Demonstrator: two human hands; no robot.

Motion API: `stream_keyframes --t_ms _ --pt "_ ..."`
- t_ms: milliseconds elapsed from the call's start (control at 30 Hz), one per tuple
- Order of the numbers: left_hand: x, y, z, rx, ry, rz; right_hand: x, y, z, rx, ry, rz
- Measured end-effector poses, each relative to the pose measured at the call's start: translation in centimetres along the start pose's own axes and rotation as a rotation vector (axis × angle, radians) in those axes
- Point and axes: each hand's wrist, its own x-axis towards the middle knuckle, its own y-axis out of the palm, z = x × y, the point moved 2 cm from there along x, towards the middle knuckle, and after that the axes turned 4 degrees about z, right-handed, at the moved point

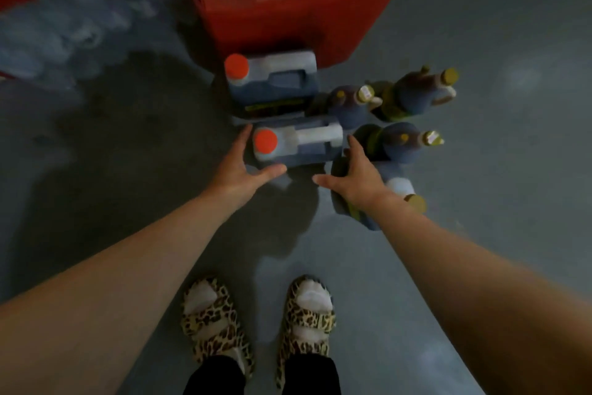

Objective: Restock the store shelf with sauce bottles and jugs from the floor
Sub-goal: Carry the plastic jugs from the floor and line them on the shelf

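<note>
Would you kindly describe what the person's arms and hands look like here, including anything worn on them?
Both arms are bare as far up as the picture shows, with no sleeves in view. The left hand and right hand wear no gloves, and no watch, bracelet or ring can be made out, though the picture is dim and slightly blurred.

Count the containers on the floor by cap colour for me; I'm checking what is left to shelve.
Red-capped jugs: 2, the near one and the far one
Yellow-capped bottles: 4, at and
Total: 6
</note>
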Motion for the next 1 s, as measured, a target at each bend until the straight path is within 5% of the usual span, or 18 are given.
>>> stream_keyframes --t_ms 233,600,733,1000 --pt "3.6 0.4 1.3 -0.104 0.151 -0.075 2.8 2.7 -1.8 0.143 -0.095 0.018" --pt "3.4 -2.9 3.5 -0.182 0.194 0.091 4.1 5.1 -2.5 0.133 -0.109 0.049" --pt "4.7 -3.0 4.7 -0.048 0.206 0.164 6.0 5.4 -2.9 0.120 -0.109 0.055" --pt "6.3 -3.0 4.4 0.069 0.280 0.048 8.3 4.5 -3.1 0.203 -0.030 0.164"
